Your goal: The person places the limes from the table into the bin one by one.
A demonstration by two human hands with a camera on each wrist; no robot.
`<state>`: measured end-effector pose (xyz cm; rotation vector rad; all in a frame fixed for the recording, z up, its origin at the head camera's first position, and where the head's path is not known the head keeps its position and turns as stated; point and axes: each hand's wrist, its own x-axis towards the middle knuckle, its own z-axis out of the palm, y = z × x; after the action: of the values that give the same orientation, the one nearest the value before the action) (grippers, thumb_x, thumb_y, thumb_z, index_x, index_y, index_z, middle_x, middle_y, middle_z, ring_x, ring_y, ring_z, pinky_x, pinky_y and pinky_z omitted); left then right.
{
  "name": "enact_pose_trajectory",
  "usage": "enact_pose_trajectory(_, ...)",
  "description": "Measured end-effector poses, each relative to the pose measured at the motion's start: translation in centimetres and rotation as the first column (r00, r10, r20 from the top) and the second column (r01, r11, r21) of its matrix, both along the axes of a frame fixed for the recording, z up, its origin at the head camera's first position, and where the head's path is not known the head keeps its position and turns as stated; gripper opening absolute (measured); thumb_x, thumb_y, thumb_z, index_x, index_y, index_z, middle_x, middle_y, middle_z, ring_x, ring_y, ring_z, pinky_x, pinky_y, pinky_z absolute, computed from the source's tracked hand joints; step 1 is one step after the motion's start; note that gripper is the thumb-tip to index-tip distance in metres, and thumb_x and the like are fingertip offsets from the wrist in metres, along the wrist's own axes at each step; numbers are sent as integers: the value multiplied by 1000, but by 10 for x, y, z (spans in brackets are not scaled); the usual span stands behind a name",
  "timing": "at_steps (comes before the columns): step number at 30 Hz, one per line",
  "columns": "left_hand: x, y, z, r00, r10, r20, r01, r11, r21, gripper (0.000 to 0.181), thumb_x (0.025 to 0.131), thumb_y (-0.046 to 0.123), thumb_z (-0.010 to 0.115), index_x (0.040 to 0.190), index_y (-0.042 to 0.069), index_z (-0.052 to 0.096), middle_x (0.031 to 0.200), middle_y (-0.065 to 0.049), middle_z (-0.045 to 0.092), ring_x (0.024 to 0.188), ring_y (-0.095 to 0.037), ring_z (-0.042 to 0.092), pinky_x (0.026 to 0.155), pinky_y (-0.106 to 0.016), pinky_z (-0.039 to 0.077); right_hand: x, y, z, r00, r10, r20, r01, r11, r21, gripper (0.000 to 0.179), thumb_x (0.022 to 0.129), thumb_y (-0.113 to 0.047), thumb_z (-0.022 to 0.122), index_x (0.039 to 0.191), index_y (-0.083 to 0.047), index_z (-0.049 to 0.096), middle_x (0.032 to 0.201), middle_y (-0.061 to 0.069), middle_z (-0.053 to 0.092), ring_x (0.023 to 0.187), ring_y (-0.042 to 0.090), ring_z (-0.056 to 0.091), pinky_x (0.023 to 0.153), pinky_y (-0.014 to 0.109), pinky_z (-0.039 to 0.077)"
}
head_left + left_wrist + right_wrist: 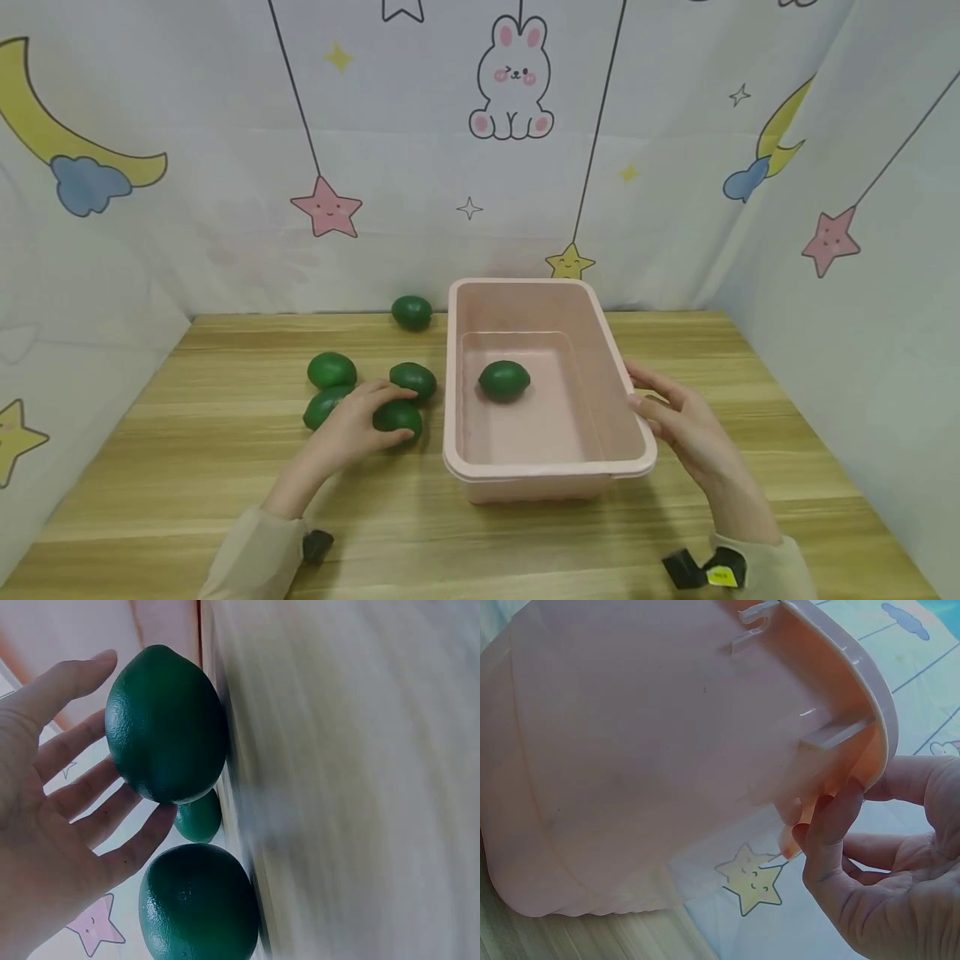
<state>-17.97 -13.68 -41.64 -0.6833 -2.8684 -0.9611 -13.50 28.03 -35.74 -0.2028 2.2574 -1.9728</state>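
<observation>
My left hand (354,427) reaches over a dark green lime (401,421) on the table. In the left wrist view its fingers are spread behind the lime (166,724), and the thumb stands apart from the skin. Another lime (413,382) lies just beyond the fingertips. At the right, my right hand (693,429) pinches the side rim of a pink plastic basin (551,471); in the right wrist view, thumb and fingers (838,814) meet at this rim. One lime (505,381) rests on the basin's floor, left of its middle.
Left of the left hand lie a brighter green lime (332,370) and a partly covered lime (324,407). A further lime (412,312) sits at the back edge of the wooden table (135,492). White patterned cloth (420,167) hangs behind and along both sides.
</observation>
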Motion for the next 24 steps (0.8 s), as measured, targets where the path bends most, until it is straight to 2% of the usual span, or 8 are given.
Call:
enact_pose_trajectory(8,-1,0,-1,1000,-7,17,8,1000,-25,49,77,24,80,123,15,64,129,-13,57,124,-35,51,100,-54,46,1,0,0,1000,4,-3,-4,1000,-10,56,98,-13,53,146,5,31,121,-6,54,97,2,65,79,21,56)
enact_pose_trajectory(18,-1,1,-3,999,-48,-21,47,997,-54,47,77,15,80,122,12,65,123,-11,56,118,-32,54,98,-49,48,1,1,0,1000,8,-20,-8,1000,-1,55,98,-13,53,146,3,33,121,-7,55,96,4,66,78,22,55)
enact_pose_trajectory(24,1,0,-3,999,-31,8,31,994,-101,52,75,15,81,124,14,63,125,-10,54,119,-32,52,98,-49,48,1,0,-1,1000,6,-12,-6,1000,-1,55,98,-13,53,147,2,34,121,-9,55,97,3,66,78,21,55)
